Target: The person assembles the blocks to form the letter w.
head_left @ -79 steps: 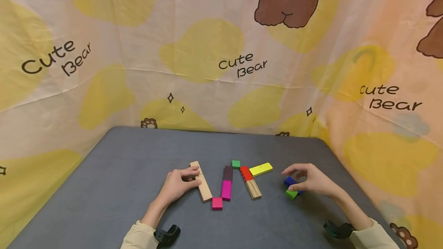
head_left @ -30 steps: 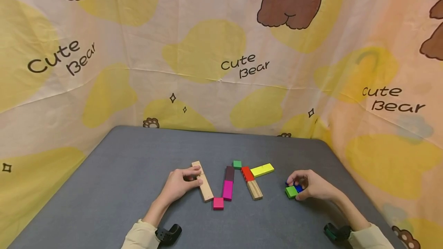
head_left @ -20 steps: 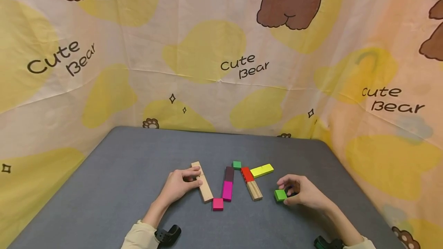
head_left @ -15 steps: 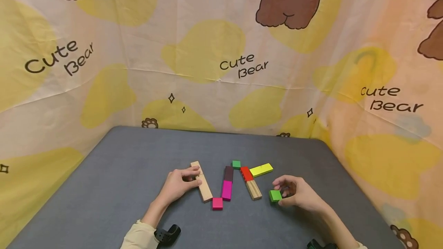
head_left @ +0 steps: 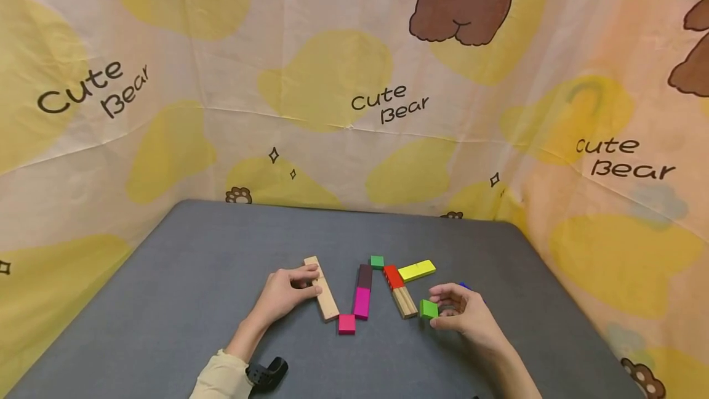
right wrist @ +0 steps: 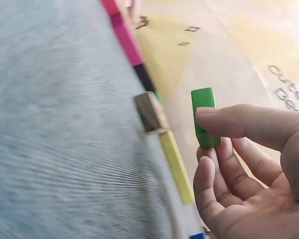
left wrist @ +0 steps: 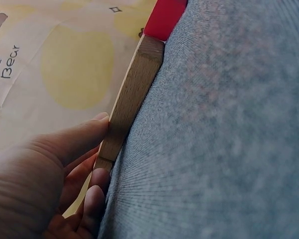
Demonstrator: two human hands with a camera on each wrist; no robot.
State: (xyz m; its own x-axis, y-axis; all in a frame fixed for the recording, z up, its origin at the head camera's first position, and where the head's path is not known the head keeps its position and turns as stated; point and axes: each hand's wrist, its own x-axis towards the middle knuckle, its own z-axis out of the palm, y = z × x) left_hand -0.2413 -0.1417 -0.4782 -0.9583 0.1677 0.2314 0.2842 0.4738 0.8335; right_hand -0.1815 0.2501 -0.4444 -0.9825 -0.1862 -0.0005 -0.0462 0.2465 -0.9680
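My left hand [head_left: 285,291] rests at the left edge of two plain wooden blocks [head_left: 327,302] laid end to end. Its thumb and fingertips touch them, as the left wrist view also shows. My right hand [head_left: 465,313] pinches a small light-green block [head_left: 428,309] between thumb and fingers. In the right wrist view the green block [right wrist: 203,99] appears lifted off the cloth. It is just right of a ridged wooden block [head_left: 405,302], which lies end to end with a red block [head_left: 393,277]. A yellow block [head_left: 417,270] slants away from the red one.
A pink block [head_left: 346,324] sits at the wooden row's near end. Magenta [head_left: 362,303] and dark [head_left: 364,276] blocks form a column beside it, with a darker green block [head_left: 377,261] at its top. Blue [head_left: 464,286] shows partly behind my right hand. Printed cloth walls enclose the grey table [head_left: 238,239].
My right hand has taken the light-green block from beside the blue pieces and carried it left to the ridged wooden block. The left hand has stayed at the plain wooden row.
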